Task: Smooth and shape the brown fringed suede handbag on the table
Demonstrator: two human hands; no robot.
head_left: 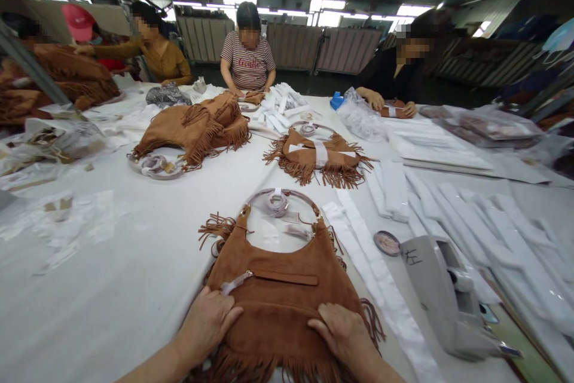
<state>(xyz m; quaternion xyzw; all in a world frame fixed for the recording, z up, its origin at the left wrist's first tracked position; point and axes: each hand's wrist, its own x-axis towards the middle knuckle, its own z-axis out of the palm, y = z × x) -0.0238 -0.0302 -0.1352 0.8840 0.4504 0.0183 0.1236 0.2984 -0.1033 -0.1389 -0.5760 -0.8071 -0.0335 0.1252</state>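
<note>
A brown suede handbag with fringe lies flat on the white table, its handle pointing away from me. Near its lower left edge, my left hand grips the bag, thumb on top and the other fingers partly hidden. My right hand holds the lower right side in the same way, thumb across the suede. A wrapped zipper pull hangs at the left end of the zip pocket. Inside the handle loop rests a coiled, wrapped strap.
Beyond lie a paper-banded fringed bag and more brown bags. To the right are a grey tape dispenser, a small round dish and white strips. Several people work around the table, one opposite.
</note>
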